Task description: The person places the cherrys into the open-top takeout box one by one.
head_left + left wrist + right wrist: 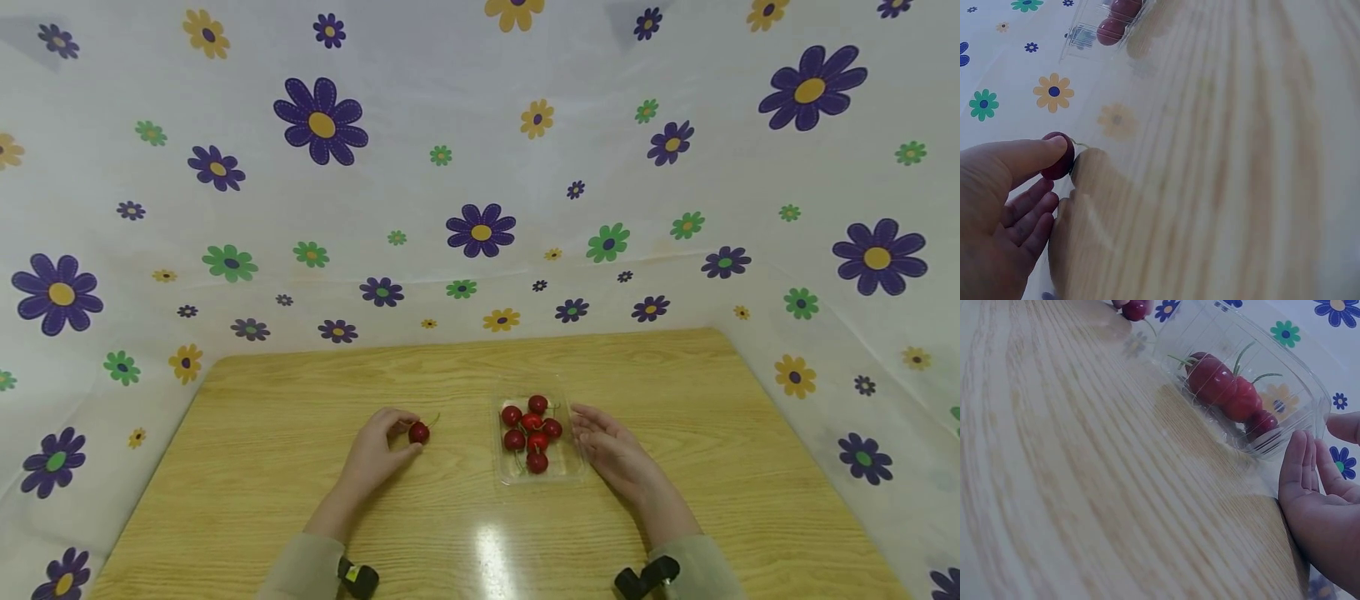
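My left hand [372,454] pinches a dark red cherry [419,432] between thumb and fingers, low over the table left of the middle. The cherry's thin green stem points up and to the right; in the left wrist view the thumb lies across the cherry [1058,164]. To the right stands a clear plastic box [504,477] holding several red cherries [537,442] with stems. Beside the box's right wall is my right hand [621,460], its fingers fairly straight. In the right wrist view, the fingertips [1298,442] are right at the end of the box [1319,394].
A wooden table [442,525] with light glare near its front lies under everything. A white flowered cloth [412,183] hangs behind it and along both sides. Each sleeved wrist carries a small black camera mount [358,578].
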Tool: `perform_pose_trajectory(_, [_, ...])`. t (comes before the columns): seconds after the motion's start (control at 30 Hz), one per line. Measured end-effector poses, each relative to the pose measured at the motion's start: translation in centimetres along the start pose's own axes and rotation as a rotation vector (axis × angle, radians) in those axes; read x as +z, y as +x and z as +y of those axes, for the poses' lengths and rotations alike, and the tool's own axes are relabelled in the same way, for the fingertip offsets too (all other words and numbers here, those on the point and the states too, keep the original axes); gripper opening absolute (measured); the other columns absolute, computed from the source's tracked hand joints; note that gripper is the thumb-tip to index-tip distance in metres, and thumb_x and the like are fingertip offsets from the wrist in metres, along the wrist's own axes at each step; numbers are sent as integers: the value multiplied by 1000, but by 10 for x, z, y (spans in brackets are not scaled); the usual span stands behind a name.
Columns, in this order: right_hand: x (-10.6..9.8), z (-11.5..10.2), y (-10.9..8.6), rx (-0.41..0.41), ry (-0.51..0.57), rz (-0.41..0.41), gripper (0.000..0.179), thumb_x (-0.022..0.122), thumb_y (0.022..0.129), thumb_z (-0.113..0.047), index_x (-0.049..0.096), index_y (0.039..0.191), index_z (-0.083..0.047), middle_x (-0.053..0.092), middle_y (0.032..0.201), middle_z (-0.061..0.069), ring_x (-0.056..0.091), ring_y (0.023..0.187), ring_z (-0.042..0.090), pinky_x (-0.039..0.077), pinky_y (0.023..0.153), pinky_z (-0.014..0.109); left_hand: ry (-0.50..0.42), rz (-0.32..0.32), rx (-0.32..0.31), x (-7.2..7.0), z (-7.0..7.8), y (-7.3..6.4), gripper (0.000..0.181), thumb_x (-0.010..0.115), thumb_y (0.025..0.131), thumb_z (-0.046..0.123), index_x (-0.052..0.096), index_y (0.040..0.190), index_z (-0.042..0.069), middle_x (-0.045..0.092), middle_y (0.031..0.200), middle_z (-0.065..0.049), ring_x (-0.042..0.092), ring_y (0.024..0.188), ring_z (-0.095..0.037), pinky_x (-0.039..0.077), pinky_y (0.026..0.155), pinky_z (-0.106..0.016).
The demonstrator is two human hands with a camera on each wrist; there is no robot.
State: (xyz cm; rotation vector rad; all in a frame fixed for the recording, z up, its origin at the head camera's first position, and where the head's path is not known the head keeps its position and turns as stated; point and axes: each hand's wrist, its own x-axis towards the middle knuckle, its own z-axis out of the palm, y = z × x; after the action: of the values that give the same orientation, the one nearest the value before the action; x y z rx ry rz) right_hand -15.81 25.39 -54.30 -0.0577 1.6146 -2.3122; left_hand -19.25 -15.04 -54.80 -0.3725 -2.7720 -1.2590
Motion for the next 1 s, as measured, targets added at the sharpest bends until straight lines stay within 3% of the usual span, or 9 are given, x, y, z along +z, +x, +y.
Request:
perform_pose_trajectory(0.3, [0, 0, 1, 1, 3, 0, 40, 48, 107, 4, 54, 138, -21, 59, 122, -9, 60, 112, 2, 52, 99, 17, 6, -10, -45, 3, -1, 5, 34, 86, 88, 7, 74, 120, 7, 71, 118, -11, 68, 106, -24, 59, 99, -45])
perform_pose_trajectory(1.0, [2, -2, 0, 4, 13, 2, 40, 48, 106, 4, 56, 136, -22, 59, 121, -9, 60, 111, 2, 52, 97, 17, 7, -3, -47, 3, 5, 9, 34, 85, 89, 8, 74, 122, 6, 74, 108, -8, 68, 98, -19, 59, 93, -41])
